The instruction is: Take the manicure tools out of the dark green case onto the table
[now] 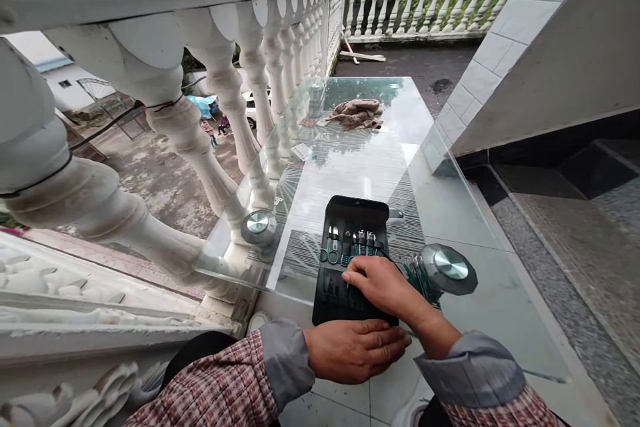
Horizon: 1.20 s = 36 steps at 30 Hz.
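A black manicure case [356, 205] lies unfolded on the glass table. Small scissors [330, 255], nail clippers [370, 240] and several other slim tools sit in its upper half. Over the lower half is my right hand [383, 285], thumb and fingers pinched together; what they hold, if anything, is hidden. My left hand [357, 350] rests along the near edge of the case, its fingers stretched out flat. Right of the case, partly behind my right wrist, several green-handled tools [420, 273] lie in a bunch. A small metal piece [396, 213] pokes out beside the case's upper right.
The glass table [465, 213] has round metal leg caps, one on the left [260, 221] and one on the right [450, 263]. A crumpled brown cloth [357, 113] lies at its far end. A white balustrade [200, 120] runs along the left; stone steps [575, 240] rise at right.
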Each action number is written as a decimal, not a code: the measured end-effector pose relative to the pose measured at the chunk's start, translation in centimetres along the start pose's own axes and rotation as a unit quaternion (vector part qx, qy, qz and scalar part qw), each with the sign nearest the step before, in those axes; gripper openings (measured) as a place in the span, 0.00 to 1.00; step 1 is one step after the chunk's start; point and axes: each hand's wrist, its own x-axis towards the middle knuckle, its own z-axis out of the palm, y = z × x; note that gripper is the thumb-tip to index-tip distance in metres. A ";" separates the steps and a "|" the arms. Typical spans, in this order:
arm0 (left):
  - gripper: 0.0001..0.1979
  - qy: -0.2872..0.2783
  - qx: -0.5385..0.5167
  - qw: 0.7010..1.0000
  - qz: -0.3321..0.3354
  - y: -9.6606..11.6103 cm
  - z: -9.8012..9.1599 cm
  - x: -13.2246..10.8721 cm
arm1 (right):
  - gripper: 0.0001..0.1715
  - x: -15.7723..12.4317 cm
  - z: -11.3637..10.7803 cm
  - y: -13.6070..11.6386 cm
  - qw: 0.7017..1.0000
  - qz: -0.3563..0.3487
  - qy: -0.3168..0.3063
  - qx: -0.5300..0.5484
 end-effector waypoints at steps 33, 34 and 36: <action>0.26 -0.012 -0.014 1.000 0.000 -0.1 0.0 0.1 | 0.14 -1.1 -2.8 3.1 0.984 -0.030 0.117 0.128; 0.25 -0.011 -0.014 1.000 0.002 -0.1 -0.1 0.1 | 0.13 -1.0 -2.2 2.4 0.985 -0.046 0.082 0.144; 0.25 -0.011 -0.020 1.000 0.004 -0.2 -0.1 0.1 | 0.12 -0.7 -1.1 1.0 0.989 -0.050 0.027 0.133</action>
